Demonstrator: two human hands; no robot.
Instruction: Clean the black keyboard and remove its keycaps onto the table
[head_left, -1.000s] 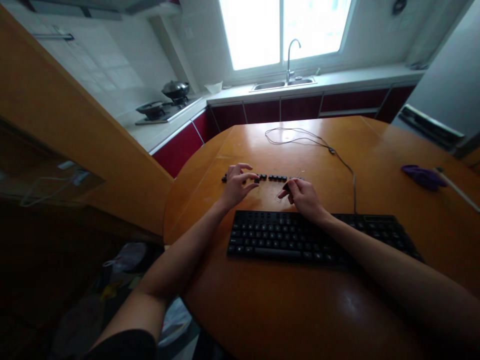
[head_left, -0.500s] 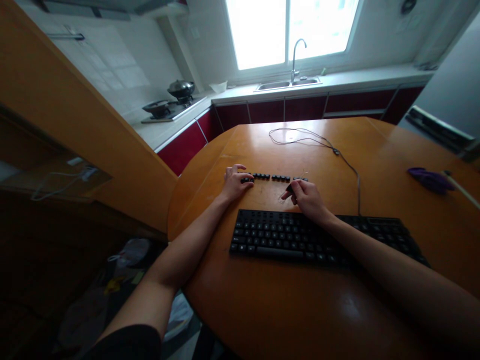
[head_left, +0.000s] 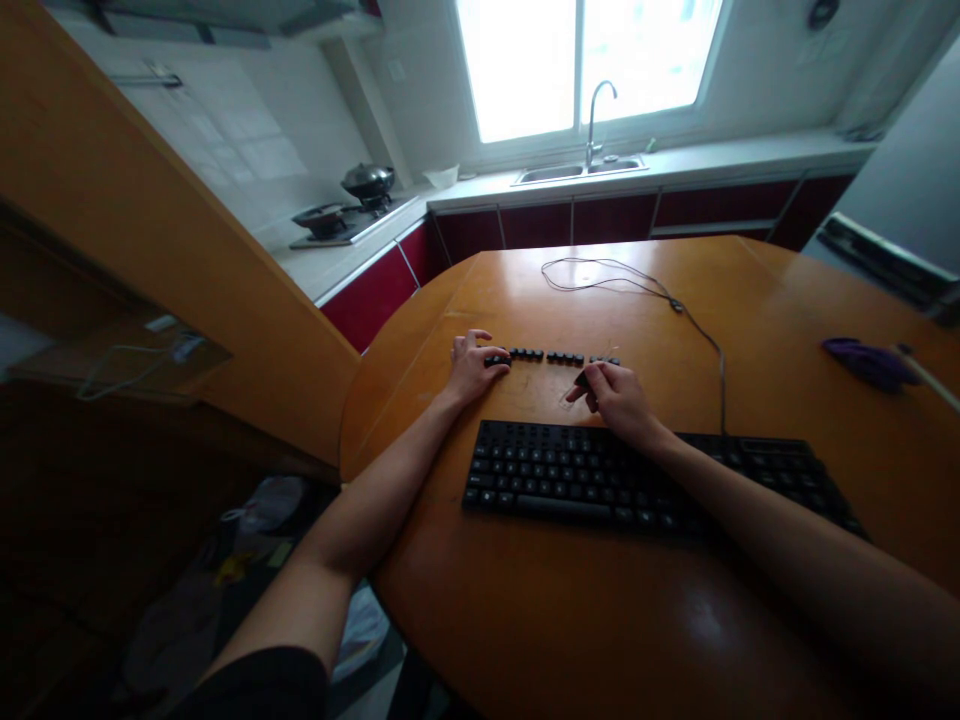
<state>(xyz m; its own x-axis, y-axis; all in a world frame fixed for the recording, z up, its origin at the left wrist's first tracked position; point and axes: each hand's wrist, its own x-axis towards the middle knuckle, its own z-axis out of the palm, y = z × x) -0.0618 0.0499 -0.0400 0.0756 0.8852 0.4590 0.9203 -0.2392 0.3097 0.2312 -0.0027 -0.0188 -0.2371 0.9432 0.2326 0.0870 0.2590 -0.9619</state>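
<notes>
A black keyboard (head_left: pixel 562 475) lies on the table, with bare spots along its top row. Behind it a row of loose black keycaps (head_left: pixel 565 357) stretches from left to right. At the row's left end, my left hand (head_left: pixel 470 368) has thumb and index finger closed around black keycaps (head_left: pixel 496 360). My right hand (head_left: pixel 619 398), just above the keyboard's back edge, pinches a small black piece with thin wire loops (head_left: pixel 568 397), which looks like a wire keycap puller. Its fingers partly hide that piece and the row's right end.
The keyboard's cable (head_left: pixel 721 370) runs back over the wooden table (head_left: pixel 525 600) to a loose coil. A purple cloth-like thing (head_left: pixel 870 363) with a pale stick lies at the right. Beyond the table are a sink (head_left: pixel 551 175) and a stove with pans (head_left: pixel 322 220).
My left thumb and index finger have come down and closed on keycaps at the row's left end. The right hand keeps its pinch almost in place. The whole view has shifted slightly.
</notes>
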